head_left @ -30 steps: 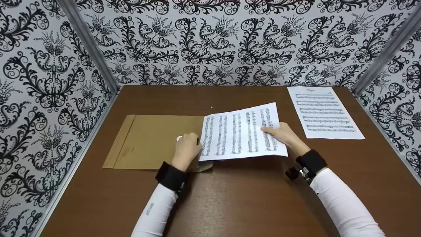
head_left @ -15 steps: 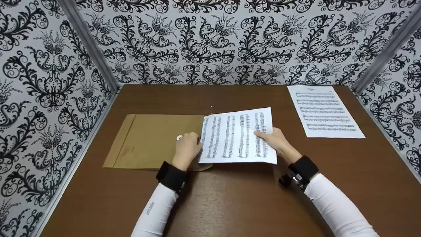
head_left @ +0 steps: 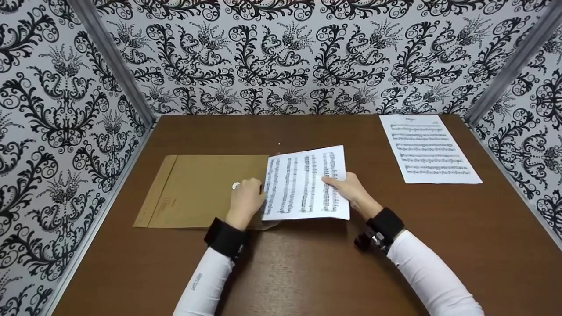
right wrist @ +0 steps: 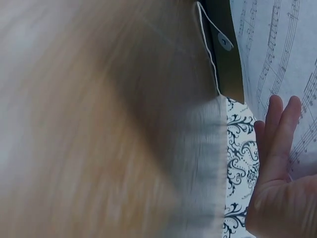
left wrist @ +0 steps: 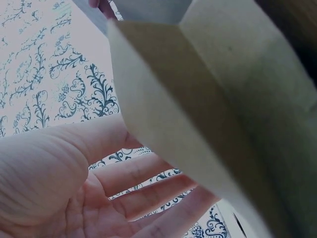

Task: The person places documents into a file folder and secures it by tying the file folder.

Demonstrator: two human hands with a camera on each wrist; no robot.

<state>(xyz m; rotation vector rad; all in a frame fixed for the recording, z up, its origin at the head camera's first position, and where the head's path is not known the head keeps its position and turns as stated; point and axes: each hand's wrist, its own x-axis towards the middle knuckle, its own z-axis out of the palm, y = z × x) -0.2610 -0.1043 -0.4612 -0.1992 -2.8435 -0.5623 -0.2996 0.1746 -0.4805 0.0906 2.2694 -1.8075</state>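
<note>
A brown paper envelope (head_left: 202, 186) lies flat on the left of the table, its mouth facing right. My left hand (head_left: 246, 202) pinches the top layer at that mouth; the left wrist view shows the envelope (left wrist: 153, 99) gaping. Music-printed paper (head_left: 298, 188) runs into the mouth, its left part hidden inside. My right hand (head_left: 353, 193) grips the outer end, thumb on top and fingers underneath. In the right wrist view, those fingers (right wrist: 282, 129) lie against the underside of the sheet music (right wrist: 267, 44). Whether it is one sheet or more, I cannot tell.
Another sheet of music (head_left: 432, 151) lies at the back right of the brown table (head_left: 307, 272). A round white envelope button (head_left: 235, 185) shows beside my left hand. Patterned walls (head_left: 290, 57) close off the back and sides.
My right hand has moved left with the sheet music, and more of the paper is now inside the envelope. My left hand keeps its hold at the mouth.
</note>
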